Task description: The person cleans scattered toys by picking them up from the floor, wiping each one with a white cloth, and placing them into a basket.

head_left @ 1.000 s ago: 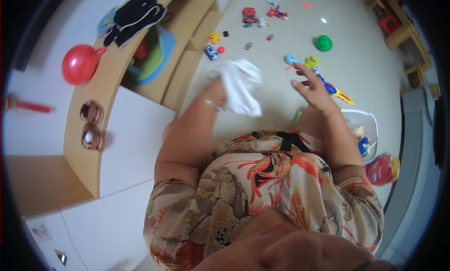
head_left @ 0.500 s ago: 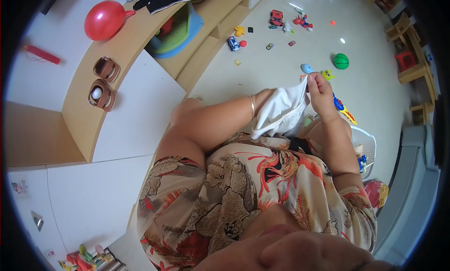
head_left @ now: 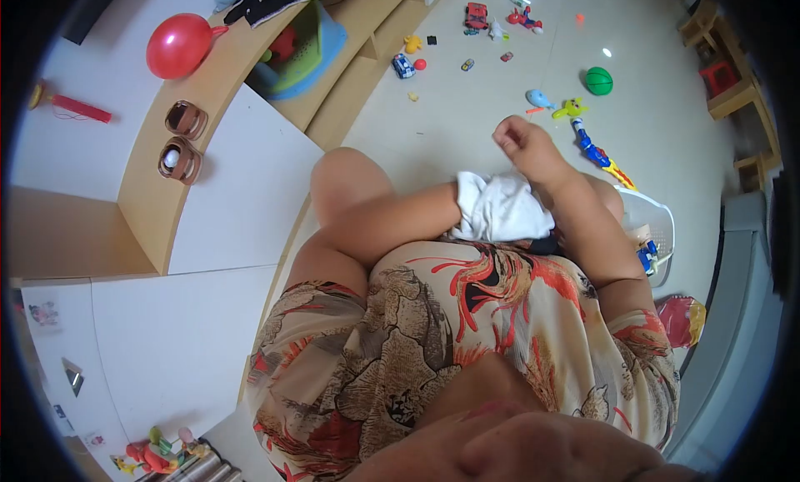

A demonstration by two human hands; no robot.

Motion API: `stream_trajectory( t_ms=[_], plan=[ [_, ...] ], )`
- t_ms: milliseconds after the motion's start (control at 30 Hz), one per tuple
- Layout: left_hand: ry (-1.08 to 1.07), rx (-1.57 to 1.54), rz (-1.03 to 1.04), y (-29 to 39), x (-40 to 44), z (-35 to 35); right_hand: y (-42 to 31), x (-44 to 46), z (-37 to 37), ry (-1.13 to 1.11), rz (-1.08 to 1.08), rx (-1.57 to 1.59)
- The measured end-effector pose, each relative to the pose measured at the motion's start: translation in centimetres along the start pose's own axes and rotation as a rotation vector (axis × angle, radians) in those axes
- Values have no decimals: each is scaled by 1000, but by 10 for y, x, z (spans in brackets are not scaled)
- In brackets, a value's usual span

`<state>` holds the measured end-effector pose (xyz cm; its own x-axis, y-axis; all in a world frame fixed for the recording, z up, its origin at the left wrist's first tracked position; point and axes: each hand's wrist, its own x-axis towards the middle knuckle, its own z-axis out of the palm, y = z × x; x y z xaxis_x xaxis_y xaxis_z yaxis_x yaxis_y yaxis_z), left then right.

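Observation:
A white cloth (head_left: 505, 211), perhaps a small garment, lies bunched over my lap. My left forearm runs into it from the left, so my left hand is covered by the fabric and its fingers do not show. Just above the cloth and apart from it, my right hand (head_left: 531, 151) is raised with its fingers curled in; I see nothing in them. Below the cloth is my patterned shirt (head_left: 467, 307).
On the floor lie several toys, among them a green ball (head_left: 598, 81), a blue whale (head_left: 540, 99) and a red car (head_left: 476, 15). A white basket (head_left: 660, 211) stands at my right. Left is a shelf unit (head_left: 137, 178) with a red balloon (head_left: 179, 46) and brown sandals (head_left: 180, 160).
My right hand has let go of the cloth's raised edge and moved slightly left. The cloth has dropped from a stretched shape into a bunch around my left hand.

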<state>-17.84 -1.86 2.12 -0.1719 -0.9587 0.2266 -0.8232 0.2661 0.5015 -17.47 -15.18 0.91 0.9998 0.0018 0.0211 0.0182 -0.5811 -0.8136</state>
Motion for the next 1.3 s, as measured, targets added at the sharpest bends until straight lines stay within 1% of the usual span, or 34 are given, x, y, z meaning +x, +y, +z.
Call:
stream_trajectory(
  t_ms=[33, 100, 133, 200, 300, 367, 433, 467, 500, 533, 567, 600, 633, 667, 700, 733, 767, 800, 833, 867, 900, 967, 1000, 1067, 1100, 1133, 1200, 1300],
  plan=[
    [132, -118, 46, -19, -13, -6, 16, 16, -1, -19, 12, -7],
    [131, 71, 15, -13, -22, -23, 38, 13, -8, 91, 124, 272],
    [248, -63, 24, -17, -29, -24, 52, 17, -16, 43, 153, 269],
    [140, -294, -225, -20, -41, -35, 69, 13, -33, 67, 183, 240],
    [121, -656, -405, -12, -49, -65, 92, -1, -78, 154, 286, 237],
    [122, -935, -474, -8, -47, -100, 114, 12, -111, 199, 349, 279],
    [107, -1150, -525, -12, -45, -136, 142, 31, -146, 299, 534, 231],
    [97, -1158, -542, -23, -45, -151, 156, 41, -157, 313, 556, 225],
    [78, -1079, -541, -27, -39, -162, 166, 39, -175, 388, 640, 183],
    [65, -822, -438, -54, -45, -165, 179, 55, -182, 461, 726, 127],
    [75, -559, -347, -81, -52, -169, 198, 69, -187, 474, 744, 120],
    [196, -866, 7, -120, -57, -165, 225, 82, -188, 444, 820, 40],
    [283, -1019, 187, -127, -52, -167, 228, 91, -191, 408, 892, -49],
    [340, -1164, 386, -134, -47, -169, 231, 97, -193, 234, 935, -203],
    [168, -383, -225, -108, -29, -182, 238, 96, -190, 160, 808, -444],
    [111, 45, -485, -102, -25, -189, 244, 79, -190, 114, 750, -536],
    [-53, 458, -729, -97, -21, -196, 252, 72, -193, 91, 683, -636],
    [-4, 443, -773, -109, -23, -197, 250, 67, -195, 215, 791, -385],
    [105, 301, -734, -124, -22, -199, 249, 60, -198, 345, 887, -125],
    [185, 227, -713, -134, -22, -200, 253, 47, -193, 536, 917, 114],
    [254, 168, -704, -142, -23, -199, 296, 33, -186, 685, 899, 105],
    [328, 80, -718, -150, -13, -194, 344, 2, -163, 756, 939, -195],
    [350, 50, -719, -154, -14, -191, 373, -5, -127, 812, 1000, -49],
    [376, -8, -754, -161, -15, -187, 351, -9, -65, 820, 1235, 364],
    [370, -30, -769, -164, -10, -186, 359, -16, -27, 388, 1121, -49],
    [370, -58, -787, -168, -11, -181, 368, -24, 10, 84, 906, -499],
    [350, -97, -814, -173, -7, -173, 441, -40, 88, 168, 1143, 277],
    [330, -152, -859, -181, -9, -164, 463, -53, 126, -72, 1206, -104]
  ],
)
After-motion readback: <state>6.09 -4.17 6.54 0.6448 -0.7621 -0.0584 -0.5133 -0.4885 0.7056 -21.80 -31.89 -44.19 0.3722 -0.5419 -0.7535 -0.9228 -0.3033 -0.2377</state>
